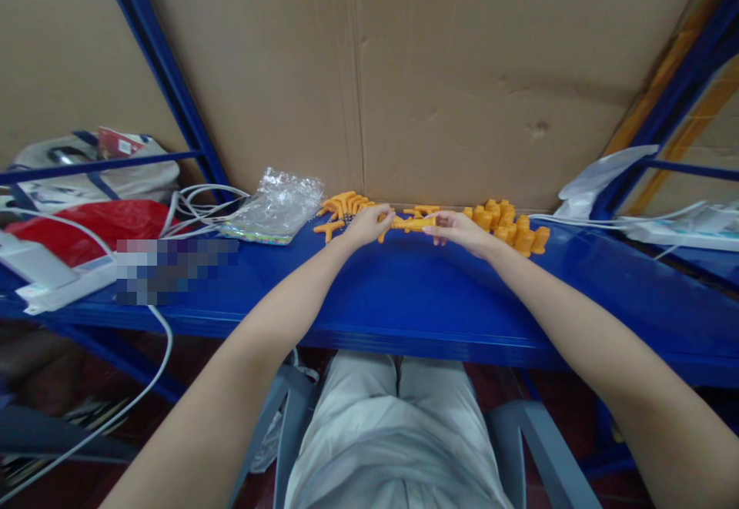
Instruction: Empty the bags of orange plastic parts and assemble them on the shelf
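Note:
Both hands hold an orange plastic piece (409, 224) with a ribbed, rod-like middle, level above the blue tabletop. My left hand (371, 226) is closed round its left end, where a short orange arm sticks down below the fingers. My right hand (456, 230) pinches the right end between thumb and fingers. Left of my left hand lie several orange angled parts (346, 204) and a T-shaped orange part (329, 229), with small dark bits among them. Behind the held piece are more orange parts (421, 210). Orange cup-like pieces (506, 224) stand grouped beyond my right hand.
A transparent plastic bag (274, 205) lies at left, near white cables (199, 197), a red bag (98, 228) and a white power strip (63, 282). Cardboard (439, 70) walls the back of the blue table (427, 293). White plastic sheeting (594, 182) leans at right.

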`<action>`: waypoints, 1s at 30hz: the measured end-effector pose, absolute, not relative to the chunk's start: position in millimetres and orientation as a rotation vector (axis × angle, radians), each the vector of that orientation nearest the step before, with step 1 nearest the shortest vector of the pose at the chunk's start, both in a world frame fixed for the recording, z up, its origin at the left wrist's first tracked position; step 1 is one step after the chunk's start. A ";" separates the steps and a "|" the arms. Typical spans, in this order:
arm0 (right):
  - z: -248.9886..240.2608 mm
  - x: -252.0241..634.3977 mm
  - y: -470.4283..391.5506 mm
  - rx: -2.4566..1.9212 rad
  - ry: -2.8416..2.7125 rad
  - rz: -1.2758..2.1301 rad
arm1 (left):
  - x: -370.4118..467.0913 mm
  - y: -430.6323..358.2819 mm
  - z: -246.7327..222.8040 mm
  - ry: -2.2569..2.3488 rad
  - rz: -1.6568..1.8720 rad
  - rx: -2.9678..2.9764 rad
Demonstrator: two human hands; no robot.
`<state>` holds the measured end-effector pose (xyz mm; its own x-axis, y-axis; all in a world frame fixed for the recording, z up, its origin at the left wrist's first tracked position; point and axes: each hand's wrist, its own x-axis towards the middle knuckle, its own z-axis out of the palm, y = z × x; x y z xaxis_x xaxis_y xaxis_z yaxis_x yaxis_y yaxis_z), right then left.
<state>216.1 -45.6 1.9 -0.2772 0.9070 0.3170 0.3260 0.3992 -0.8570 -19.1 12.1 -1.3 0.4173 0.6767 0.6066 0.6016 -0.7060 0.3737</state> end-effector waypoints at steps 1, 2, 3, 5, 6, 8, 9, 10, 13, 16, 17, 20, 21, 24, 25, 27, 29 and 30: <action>2.6 216.7 -45.8 -1.061 -1.803 0.852 | -19.8 14.4 -2.6 1.145 1.161 2.544; 3.2 217.1 -45.7 -1.055 -1.796 0.843 | -20.3 16.2 -3.9 1.132 1.162 2.528; 3.5 217.3 -45.2 -1.050 -1.784 0.831 | -20.6 17.4 -5.1 1.124 1.169 2.510; 2.9 218.1 -42.2 -1.043 -1.743 0.797 | -21.5 18.8 -6.8 1.140 1.180 2.476; 2.1 219.0 -39.6 -1.040 -1.717 0.773 | -22.3 19.6 -7.5 1.162 1.181 2.466; -0.2 222.6 -32.5 -1.034 -1.661 0.701 | -25.2 22.7 -9.2 1.225 1.159 2.474; -1.5 225.4 -28.5 -1.033 -1.641 0.647 | -27.2 25.4 -10.6 1.257 1.141 2.497; -2.6 228.6 -24.7 -1.038 -1.628 0.578 | -29.5 28.7 -12.3 1.285 1.120 2.530; -4.9 239.7 -16.9 -1.127 -1.639 0.299 | -35.6 38.3 -18.3 1.392 0.993 2.638; -5.4 248.0 -18.3 -1.281 -1.702 -0.047 | -37.2 39.7 -21.6 1.572 0.715 2.633; -5.6 249.3 -20.4 -1.322 -1.726 -0.153 | -36.6 37.8 -21.5 1.630 0.597 2.607; -6.5 248.1 -28.2 -1.425 -1.799 -0.364 | -33.2 29.4 -19.2 1.727 0.298 2.530; -7.1 246.3 -30.5 -1.464 -1.828 -0.402 | -32.3 27.4 -18.4 1.734 0.247 2.522; -9.4 237.8 -35.5 -1.575 -1.919 -0.486 | -31.8 27.5 -18.3 1.723 0.254 2.571; -10.2 234.4 -36.6 -1.604 -1.950 -0.511 | -32.3 29.2 -18.9 1.710 0.287 2.602; -11.7 228.0 -38.4 -1.643 -2.014 -0.555 | -33.7 32.7 -20.4 1.681 0.352 2.655; -13.0 222.9 -39.9 -1.661 -2.073 -0.586 | -34.7 34.2 -21.2 1.669 0.387 2.684; -13.3 221.1 -40.5 -1.664 -2.096 -0.595 | -34.8 33.6 -21.2 1.678 0.396 2.691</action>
